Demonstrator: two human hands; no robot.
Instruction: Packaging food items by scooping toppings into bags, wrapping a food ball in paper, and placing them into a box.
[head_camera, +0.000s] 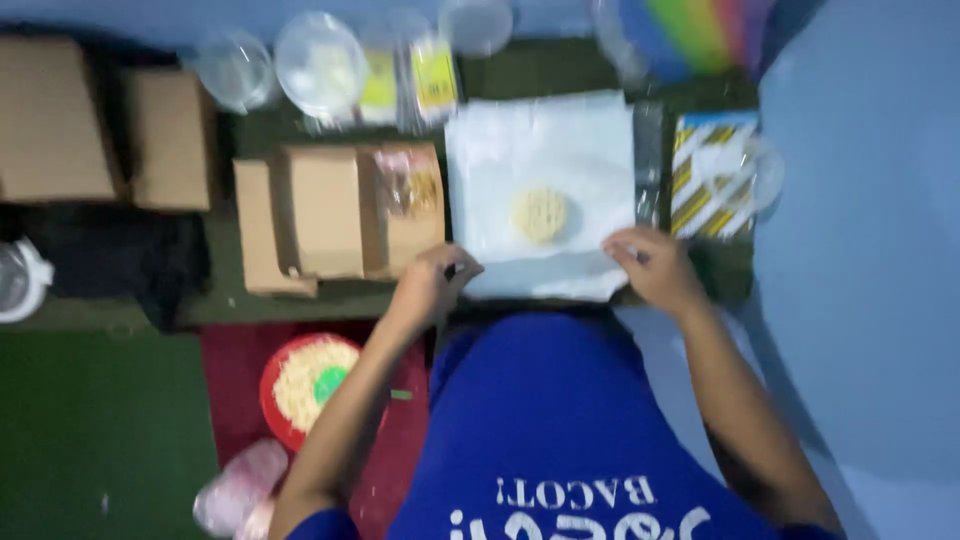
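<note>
A: Listing left hand (432, 283) first: curling shut, pinching near left corner of white paper sheet (545, 170).

B: Confirming. Right hand (652, 268): closing likewise on near right corner of same sheet, fingers folded over edge.

A: Sitting between both hands and just beyond them, on the sheet: round pale patty (539, 213), lying flat, touching neither hand.

B: Lying just left of left hand: open brown cardboard box (330, 212), clear packet resting on its flap.

A: Sitting just beyond right hand: striped yellow-and-white packet (712, 172).

B: Resting behind left hand, beside the forearm: red bowl (272, 392) holding pale shreds, with a green scoop (329, 384) in it.

A: Blurring too much to tell finer detail.
</note>
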